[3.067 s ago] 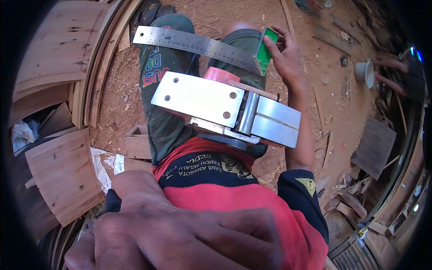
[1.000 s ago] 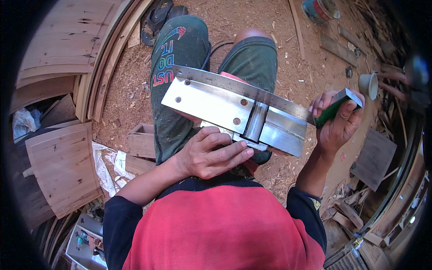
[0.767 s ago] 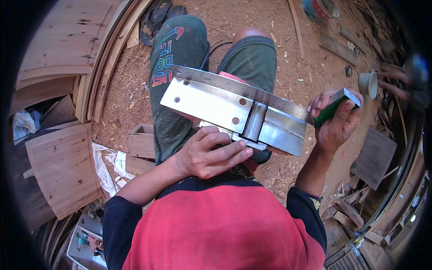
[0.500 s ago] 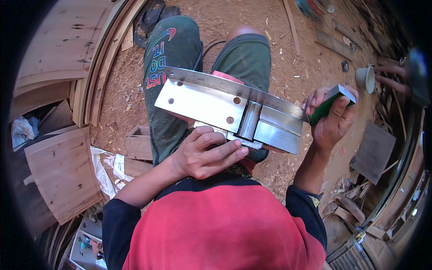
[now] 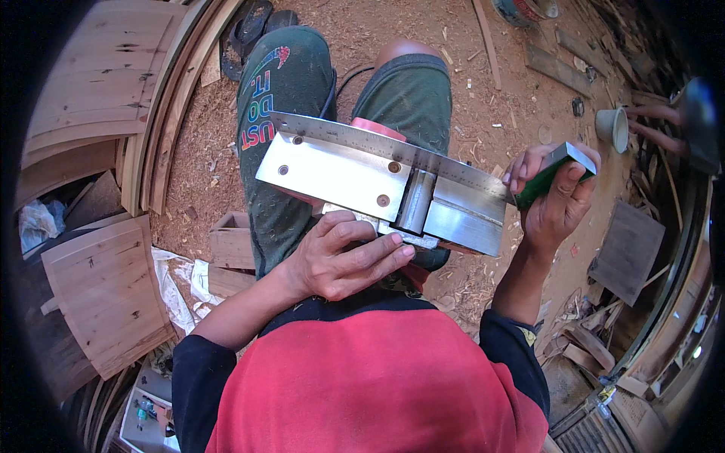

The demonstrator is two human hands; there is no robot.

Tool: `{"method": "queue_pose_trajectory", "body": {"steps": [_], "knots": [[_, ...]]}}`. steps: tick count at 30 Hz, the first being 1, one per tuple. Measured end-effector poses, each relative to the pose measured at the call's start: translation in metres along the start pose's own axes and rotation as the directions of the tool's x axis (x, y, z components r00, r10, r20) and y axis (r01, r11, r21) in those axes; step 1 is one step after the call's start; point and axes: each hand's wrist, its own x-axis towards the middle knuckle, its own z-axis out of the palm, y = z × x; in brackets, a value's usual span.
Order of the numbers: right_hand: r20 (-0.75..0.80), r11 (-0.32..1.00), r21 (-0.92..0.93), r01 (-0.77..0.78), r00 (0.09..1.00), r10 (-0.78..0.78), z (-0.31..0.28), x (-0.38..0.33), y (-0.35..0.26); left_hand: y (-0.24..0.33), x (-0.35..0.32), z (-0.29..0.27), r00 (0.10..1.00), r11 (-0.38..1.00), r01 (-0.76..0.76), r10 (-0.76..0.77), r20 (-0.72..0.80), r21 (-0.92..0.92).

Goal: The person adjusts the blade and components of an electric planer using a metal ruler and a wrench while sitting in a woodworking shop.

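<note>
A person's left hand (image 5: 340, 260) steadies an upturned electric planer (image 5: 377, 185) at centre frame. The right hand (image 5: 555, 200) grips a green square (image 5: 555, 172), its steel blade (image 5: 393, 147) laid along the sole.

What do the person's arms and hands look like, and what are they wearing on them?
Both hands are bare: no gloves, rings or watch show on the left hand or the right hand. The forearms are bare too. Dark navy sleeves are pushed up toward the elbows, joined to a red shirt body. The right sleeve has a small yellowish mark near its cuff.
</note>
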Motion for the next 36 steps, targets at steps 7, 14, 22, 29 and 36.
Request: {"method": "queue_pose_trajectory", "body": {"steps": [7, 14, 22, 29, 36], "knots": [[0.003, 0.999, 0.048, -0.018, 1.0, 0.018, -0.002, -0.0014, 0.0006, -0.0004, -0.0009, 0.0003, 1.0, 1.0, -0.004, 0.004, -0.001, -0.005], [0.0, 1.0, -0.009, 0.003, 1.0, -0.003, -0.0018, -0.0041, -0.0012, 0.0012, -0.0012, 0.0004, 1.0, 1.0, 0.01, -0.01, -0.007, -0.003], [-0.001, 1.0, -0.004, -0.013, 1.0, 0.013, -0.0008, -0.0047, -0.0031, 0.0019, -0.004, 0.0008, 1.0, 1.0, -0.004, 0.004, -0.009, 0.013], [0.001, 1.0, 0.016, -0.025, 1.0, 0.025, -0.0013, -0.0048, -0.003, 0.0035, -0.0009, -0.0006, 1.0, 1.0, -0.002, 0.002, 0.01, 0.019], [-0.001, 1.0, 0.004, -0.022, 1.0, 0.022, -0.0029, -0.0044, -0.0018, 0.0047, -0.0004, -0.003, 0.999, 1.0, 0.005, -0.006, 0.054, 0.019]]}}
